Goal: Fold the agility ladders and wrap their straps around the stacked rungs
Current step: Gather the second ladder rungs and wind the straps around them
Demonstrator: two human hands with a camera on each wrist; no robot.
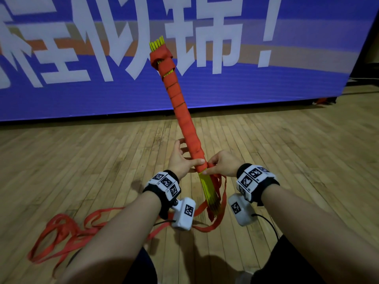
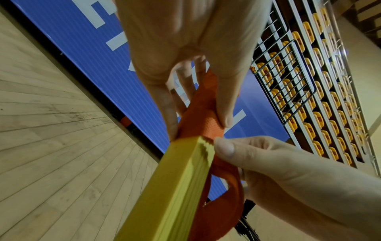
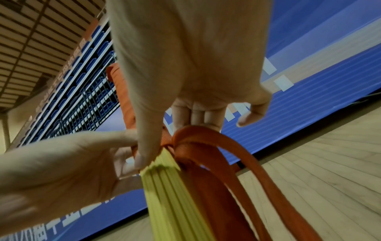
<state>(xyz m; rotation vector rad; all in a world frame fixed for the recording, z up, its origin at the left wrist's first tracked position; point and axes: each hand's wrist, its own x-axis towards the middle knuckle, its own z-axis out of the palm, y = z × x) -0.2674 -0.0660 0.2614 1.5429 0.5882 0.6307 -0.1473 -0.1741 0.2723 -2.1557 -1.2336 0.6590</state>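
Observation:
A bundle of stacked yellow rungs (image 1: 209, 191) stands tilted away from me, most of its length wound in red strap (image 1: 180, 103). Bare yellow rung ends show at the top (image 1: 156, 43) and below my hands. My left hand (image 1: 184, 160) grips the wrapped bundle near its lower end, thumb across the front. My right hand (image 1: 220, 163) pinches the strap against the rungs just below the wrapping. In the left wrist view the thumb and fingers clasp the red wrapping (image 2: 206, 124) above the yellow stack (image 2: 181, 179). Strap loops (image 3: 226, 154) hang from my right fingers.
Loose red strap (image 1: 61, 232) lies in loops on the wooden floor (image 1: 287, 150) at my lower left. A big blue banner (image 1: 266, 83) with white characters stands close ahead. Tiered seating (image 2: 309, 81) rises beyond it.

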